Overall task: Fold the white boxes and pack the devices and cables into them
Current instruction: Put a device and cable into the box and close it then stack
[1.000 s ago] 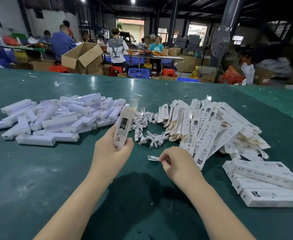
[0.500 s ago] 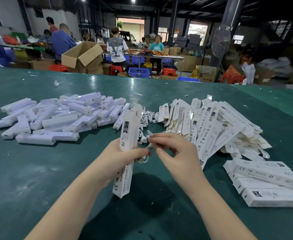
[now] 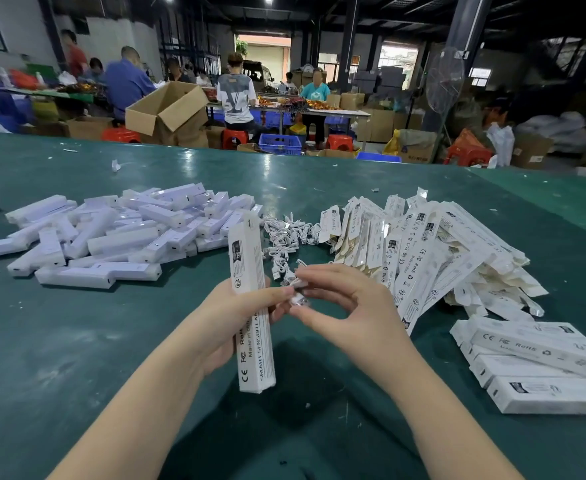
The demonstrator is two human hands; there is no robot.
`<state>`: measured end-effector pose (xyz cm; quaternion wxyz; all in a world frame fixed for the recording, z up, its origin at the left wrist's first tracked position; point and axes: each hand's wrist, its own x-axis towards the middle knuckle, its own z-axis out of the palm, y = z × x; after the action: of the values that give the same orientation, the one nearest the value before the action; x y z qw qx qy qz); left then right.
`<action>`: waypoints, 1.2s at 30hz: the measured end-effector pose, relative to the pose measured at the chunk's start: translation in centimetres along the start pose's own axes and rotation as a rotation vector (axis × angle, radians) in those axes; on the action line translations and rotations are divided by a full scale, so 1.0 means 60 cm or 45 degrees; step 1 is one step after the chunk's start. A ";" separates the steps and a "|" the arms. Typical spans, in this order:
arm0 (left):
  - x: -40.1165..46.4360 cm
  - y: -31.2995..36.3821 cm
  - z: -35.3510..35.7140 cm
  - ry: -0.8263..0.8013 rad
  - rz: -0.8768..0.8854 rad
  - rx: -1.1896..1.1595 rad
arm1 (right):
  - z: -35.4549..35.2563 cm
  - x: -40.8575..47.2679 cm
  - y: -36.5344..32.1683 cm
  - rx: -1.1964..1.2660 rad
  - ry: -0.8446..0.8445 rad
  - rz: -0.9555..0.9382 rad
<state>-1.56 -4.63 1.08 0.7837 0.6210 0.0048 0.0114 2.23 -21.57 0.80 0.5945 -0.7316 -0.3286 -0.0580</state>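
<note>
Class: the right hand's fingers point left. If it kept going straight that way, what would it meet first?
Probably the upright white box held by the left hand; the right hand, pinching a small cable, is nearly there. Depth unclear.

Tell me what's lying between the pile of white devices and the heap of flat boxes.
In the head view, a tangle of white cables lies between the devices and the flat boxes.

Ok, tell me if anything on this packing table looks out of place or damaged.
Nothing looks damaged. The left hand holds a white box upright, and the right hand pinches a coiled cable beside it. Only small white scraps lie loose on the far side of the green table.
</note>
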 end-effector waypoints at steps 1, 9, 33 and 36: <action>0.000 0.001 -0.001 -0.001 -0.004 0.013 | -0.003 0.001 -0.001 0.050 0.013 0.029; 0.000 0.000 -0.002 0.036 -0.119 -0.001 | -0.005 -0.001 -0.006 -0.025 -0.012 0.085; 0.007 -0.029 -0.013 0.576 0.625 1.670 | -0.025 0.000 -0.048 0.533 0.378 -0.022; 0.008 -0.024 -0.013 0.590 0.670 1.736 | -0.028 0.002 -0.043 0.319 0.333 0.039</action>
<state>-1.06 -4.17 -0.52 0.1778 0.9295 0.0270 0.3219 1.40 -22.87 3.50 0.7194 -0.6430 -0.2420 -0.1024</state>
